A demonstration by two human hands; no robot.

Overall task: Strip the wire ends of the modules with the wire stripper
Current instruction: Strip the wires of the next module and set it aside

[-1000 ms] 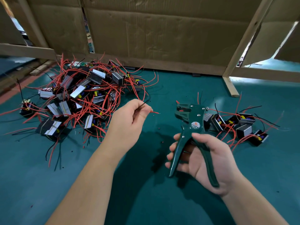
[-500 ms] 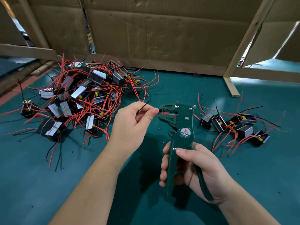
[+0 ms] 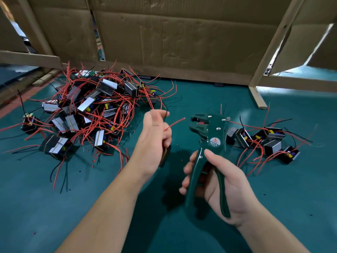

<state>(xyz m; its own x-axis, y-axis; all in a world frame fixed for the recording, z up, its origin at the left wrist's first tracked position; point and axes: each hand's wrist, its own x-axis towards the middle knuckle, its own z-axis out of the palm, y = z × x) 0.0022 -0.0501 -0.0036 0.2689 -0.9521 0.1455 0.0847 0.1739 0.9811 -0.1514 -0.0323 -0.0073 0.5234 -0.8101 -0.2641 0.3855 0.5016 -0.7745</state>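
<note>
My left hand (image 3: 155,141) holds a small black module (image 3: 165,155) against its palm, mostly hidden, and pinches that module's red wire (image 3: 176,122), whose free end points right toward the stripper's jaws. My right hand (image 3: 218,181) grips both handles of the dark green wire stripper (image 3: 209,143), held upright with its jaws at the top left. A short gap separates the wire tip from the jaws. A big heap of modules (image 3: 87,110) with red and black wires lies at the left. A smaller group of modules (image 3: 262,141) lies at the right.
The work surface is a teal mat (image 3: 54,207). Cardboard panels (image 3: 173,39) on a wooden frame close off the back, and a wooden post foot (image 3: 258,99) rests on the mat at the right. Tiny bits of red insulation (image 3: 177,144) dot the mat.
Half a second ago a wire end sat in the stripper's jaws. Now my left hand has drawn back left, and a red wire sticks out free of the jaws. The stripper moved slightly right.
</note>
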